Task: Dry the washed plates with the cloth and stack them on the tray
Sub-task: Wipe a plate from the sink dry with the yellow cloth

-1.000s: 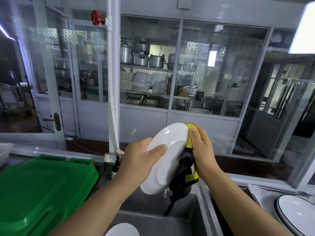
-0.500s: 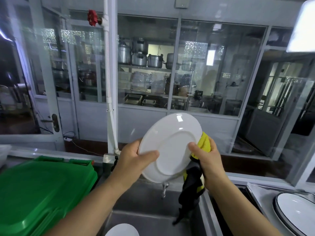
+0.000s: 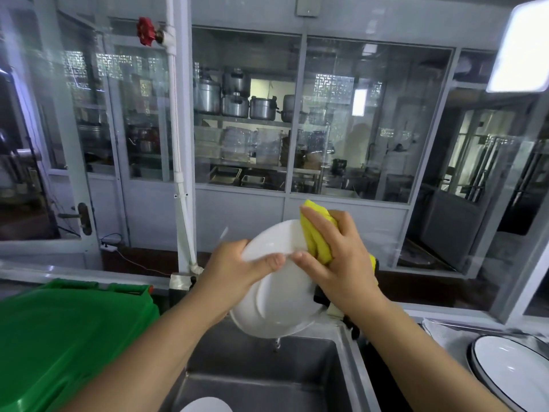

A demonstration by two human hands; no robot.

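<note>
Over the steel sink (image 3: 267, 379) I hold a white plate (image 3: 276, 304) tilted with its underside toward me. My left hand (image 3: 237, 272) grips its left rim, thumb lying across the plate. My right hand (image 3: 335, 257) grips a yellow and black cloth (image 3: 318, 233) and presses it on the plate's upper right part. The cloth's black end hangs behind my right wrist. Another white plate (image 3: 205, 405) lies in the sink at the bottom edge. Dark-rimmed white plates (image 3: 511, 373) sit on a steel tray (image 3: 439, 331) at the lower right.
A green plastic bin lid (image 3: 68, 343) fills the lower left beside the sink. A white pipe (image 3: 181, 162) with a red valve (image 3: 145, 31) rises behind it. Glass partitions with shelves of steel pots (image 3: 237, 99) stand beyond the counter.
The plate has come lower and tilted flatter. My right hand with the cloth has moved from the plate's right rim up onto its upper face, close to my left thumb.
</note>
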